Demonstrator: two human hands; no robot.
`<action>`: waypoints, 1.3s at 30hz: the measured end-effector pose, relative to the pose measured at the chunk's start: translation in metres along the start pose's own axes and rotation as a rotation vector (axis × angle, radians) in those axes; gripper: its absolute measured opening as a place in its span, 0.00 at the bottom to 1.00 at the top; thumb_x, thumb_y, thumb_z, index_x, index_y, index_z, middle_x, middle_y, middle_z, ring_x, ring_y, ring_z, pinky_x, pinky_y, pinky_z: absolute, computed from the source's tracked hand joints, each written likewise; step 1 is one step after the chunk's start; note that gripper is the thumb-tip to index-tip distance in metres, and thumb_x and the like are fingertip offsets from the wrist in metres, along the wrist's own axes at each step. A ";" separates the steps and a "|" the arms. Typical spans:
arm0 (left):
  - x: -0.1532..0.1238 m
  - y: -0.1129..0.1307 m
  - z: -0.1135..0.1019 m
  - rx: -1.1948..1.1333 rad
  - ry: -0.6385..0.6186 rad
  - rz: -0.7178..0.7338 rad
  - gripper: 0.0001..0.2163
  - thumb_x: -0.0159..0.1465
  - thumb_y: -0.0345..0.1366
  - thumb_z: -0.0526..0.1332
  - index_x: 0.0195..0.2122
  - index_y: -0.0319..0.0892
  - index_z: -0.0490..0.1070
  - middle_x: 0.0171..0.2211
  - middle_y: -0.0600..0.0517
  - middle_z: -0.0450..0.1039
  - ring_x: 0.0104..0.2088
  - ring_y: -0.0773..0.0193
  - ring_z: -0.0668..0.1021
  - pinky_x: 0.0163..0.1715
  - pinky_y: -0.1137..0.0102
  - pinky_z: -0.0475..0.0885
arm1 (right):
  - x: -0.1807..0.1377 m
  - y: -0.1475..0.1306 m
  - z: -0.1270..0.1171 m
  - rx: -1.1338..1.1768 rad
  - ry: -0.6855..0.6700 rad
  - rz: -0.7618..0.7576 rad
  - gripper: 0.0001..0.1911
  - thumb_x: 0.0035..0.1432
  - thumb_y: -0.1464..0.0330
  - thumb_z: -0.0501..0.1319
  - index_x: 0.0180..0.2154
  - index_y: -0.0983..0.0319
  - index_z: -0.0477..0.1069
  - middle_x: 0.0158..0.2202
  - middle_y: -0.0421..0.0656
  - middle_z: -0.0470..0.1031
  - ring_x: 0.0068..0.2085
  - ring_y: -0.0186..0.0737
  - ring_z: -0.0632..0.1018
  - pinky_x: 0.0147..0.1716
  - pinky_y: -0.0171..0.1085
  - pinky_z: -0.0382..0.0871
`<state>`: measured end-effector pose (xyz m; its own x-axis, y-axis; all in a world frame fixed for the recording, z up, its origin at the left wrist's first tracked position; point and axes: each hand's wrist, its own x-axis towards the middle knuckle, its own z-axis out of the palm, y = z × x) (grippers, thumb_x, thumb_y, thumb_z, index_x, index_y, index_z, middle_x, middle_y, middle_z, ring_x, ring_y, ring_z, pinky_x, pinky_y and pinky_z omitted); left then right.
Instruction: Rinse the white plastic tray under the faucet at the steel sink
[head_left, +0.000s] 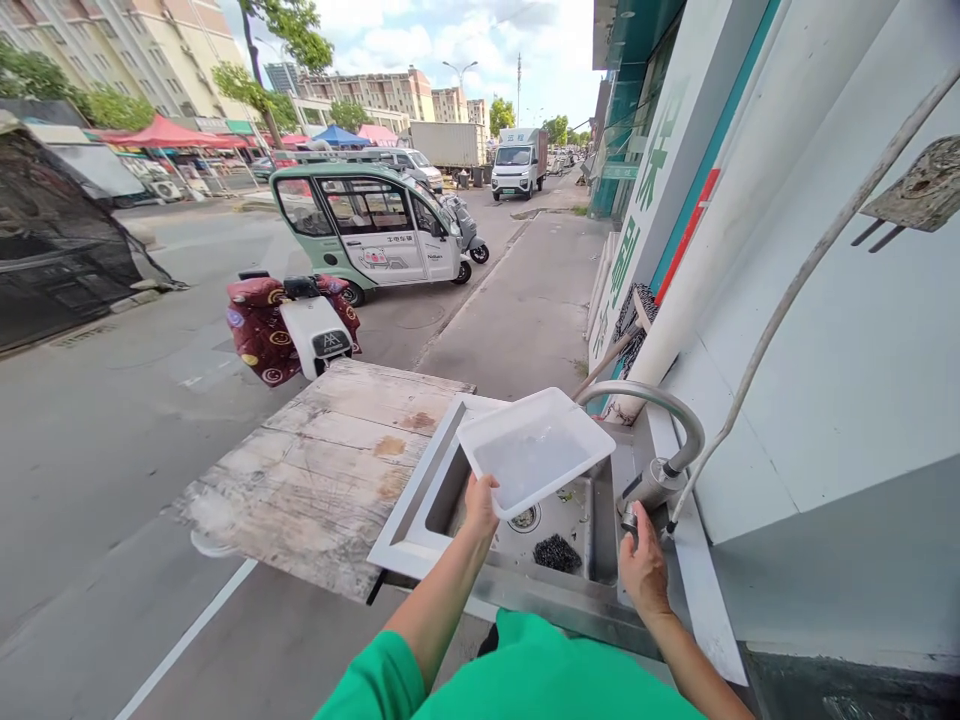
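Your left hand [480, 500] grips the near edge of a white plastic tray [534, 450], fingers pinched on its rim, and you hold the tray tilted over the steel sink [420, 545], just under the spout of the curved faucet [660, 405]. The tray looks wet or holds a little clear water; it does not touch the sink floor. Your right hand [643, 565] is closed around the faucet's lever [634, 500] at the base of the tap, on the right side of the sink, fingers wrapped on it.

Down in the basin you see the round drain [525, 517] and a dark scouring pad [556, 553] lying near the front wall, apart from the tray. To the left of the sink, touching its rim, lies a worn wooden worktop [322, 470] with stains on its boards. A pale hose [787, 290] runs from beside the tap up along the white wall [840, 380] on your right.

Beyond the worktop stands a scooter [292, 325] with a red patterned cover, and behind it a small green and white vehicle [367, 225] parked on the street. Your green sleeves [525, 675] fill the bottom of the view
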<state>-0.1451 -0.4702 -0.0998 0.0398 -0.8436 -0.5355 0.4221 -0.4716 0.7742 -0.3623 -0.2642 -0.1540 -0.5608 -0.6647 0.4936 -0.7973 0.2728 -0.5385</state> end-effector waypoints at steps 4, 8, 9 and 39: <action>0.004 -0.004 0.009 0.000 -0.003 -0.015 0.26 0.39 0.27 0.56 0.43 0.45 0.69 0.36 0.51 0.72 0.35 0.57 0.75 0.38 0.63 0.71 | 0.005 0.002 -0.003 -0.131 -0.033 -0.143 0.30 0.61 0.74 0.44 0.65 0.66 0.53 0.57 0.55 0.71 0.56 0.48 0.73 0.55 0.50 0.67; 0.005 -0.010 0.016 0.007 0.005 -0.028 0.30 0.38 0.27 0.55 0.46 0.46 0.67 0.37 0.51 0.72 0.36 0.57 0.74 0.38 0.63 0.70 | 0.012 -0.005 0.001 -0.310 -0.204 -0.274 0.31 0.60 0.79 0.42 0.65 0.66 0.56 0.59 0.52 0.70 0.59 0.45 0.71 0.62 0.52 0.57; 0.005 -0.011 0.017 0.011 0.005 -0.029 0.30 0.38 0.27 0.54 0.46 0.47 0.67 0.37 0.51 0.72 0.36 0.57 0.74 0.39 0.63 0.70 | 0.013 -0.007 0.004 -0.373 -0.259 -0.299 0.31 0.59 0.80 0.43 0.64 0.66 0.58 0.59 0.51 0.70 0.59 0.44 0.70 0.63 0.52 0.55; 0.004 -0.009 0.014 0.027 -0.045 -0.118 0.23 0.45 0.26 0.59 0.45 0.45 0.66 0.35 0.49 0.72 0.34 0.57 0.75 0.40 0.59 0.72 | 0.016 -0.016 0.032 -0.728 -0.447 -0.380 0.21 0.58 0.82 0.49 0.43 0.68 0.77 0.36 0.51 0.78 0.40 0.47 0.76 0.57 0.46 0.59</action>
<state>-0.1609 -0.4731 -0.1046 -0.0490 -0.7923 -0.6081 0.3970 -0.5741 0.7161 -0.3511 -0.3014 -0.1598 -0.2161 -0.9634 0.1585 -0.9381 0.2499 0.2399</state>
